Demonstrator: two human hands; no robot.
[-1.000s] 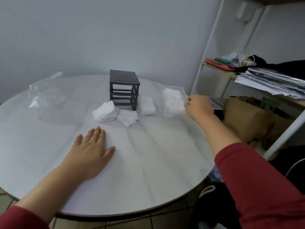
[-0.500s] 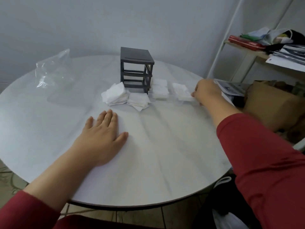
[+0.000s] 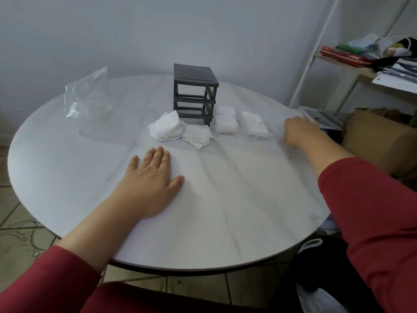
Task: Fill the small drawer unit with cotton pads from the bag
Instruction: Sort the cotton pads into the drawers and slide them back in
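The dark drawer unit (image 3: 195, 96) stands at the back of the round table (image 3: 225, 211), its slots without drawers. Two loose piles of white cotton pads (image 3: 169, 128) lie at its front left. To its right sit two clear drawers holding pads, one (image 3: 225, 120) touching the unit, the other (image 3: 255, 124) a little farther right. The crumpled clear bag (image 3: 86, 96) lies at the far left. My left hand (image 3: 153, 179) rests flat on the table, fingers apart. My right hand (image 3: 297, 131) is on the table to the right of the drawers, loosely curled, holding nothing.
A faint clear empty drawer (image 3: 106, 132) lies left of the pad piles. A white metal shelf (image 3: 343, 64) with papers and books stands at the right, with a brown paper bag (image 3: 379, 141) below it. A wall is close behind the table.
My right hand set the pad-filled clear drawer down beside the other one, let go and drew back to the right. My left hand stayed flat.
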